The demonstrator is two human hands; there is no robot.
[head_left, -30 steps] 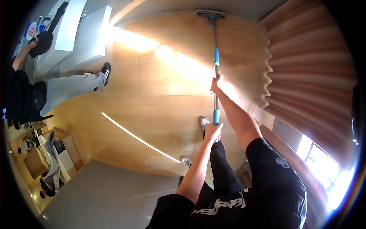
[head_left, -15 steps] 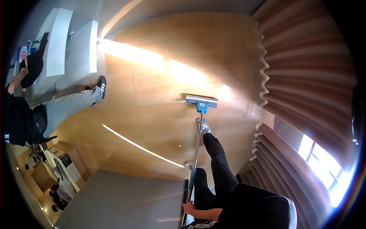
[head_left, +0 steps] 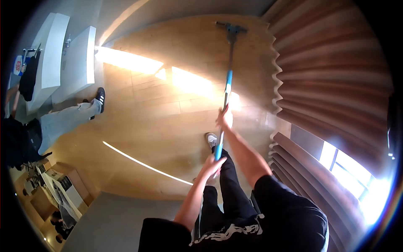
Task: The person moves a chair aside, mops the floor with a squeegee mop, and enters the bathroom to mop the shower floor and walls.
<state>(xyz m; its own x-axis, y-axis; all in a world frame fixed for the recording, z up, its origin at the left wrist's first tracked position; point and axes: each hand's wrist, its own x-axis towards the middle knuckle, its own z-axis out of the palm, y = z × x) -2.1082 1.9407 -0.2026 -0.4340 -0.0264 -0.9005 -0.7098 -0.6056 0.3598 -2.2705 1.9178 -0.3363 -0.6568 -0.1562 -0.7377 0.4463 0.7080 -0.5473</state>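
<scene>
A flat-headed mop (head_left: pixel 227 94) with a metal pole and blue grip sections stretches away from me across the wooden floor. Its head (head_left: pixel 231 29) lies far out, near the grey wall at the top of the view. My left hand (head_left: pixel 214 165) is wrapped round the lower blue grip, close to my body. Farther up the pole, my right hand (head_left: pixel 225 117) is closed on the metal part just below the upper blue section. Beneath the pole, my shoe (head_left: pixel 211 139) rests on the floor.
Brown curtains (head_left: pixel 327 63) hang along the right, with a bright window (head_left: pixel 348 168) behind. To the left, another person (head_left: pixel 71 119) stands beside white basins (head_left: pixel 90 56). A grey surface (head_left: pixel 121 222) is at lower left. Sunlight streaks the wooden floor (head_left: pixel 159 113).
The mop head has moved from mid-floor to the far wall. Both hands now show on the pole, where only one showed before. The view has shifted slightly.
</scene>
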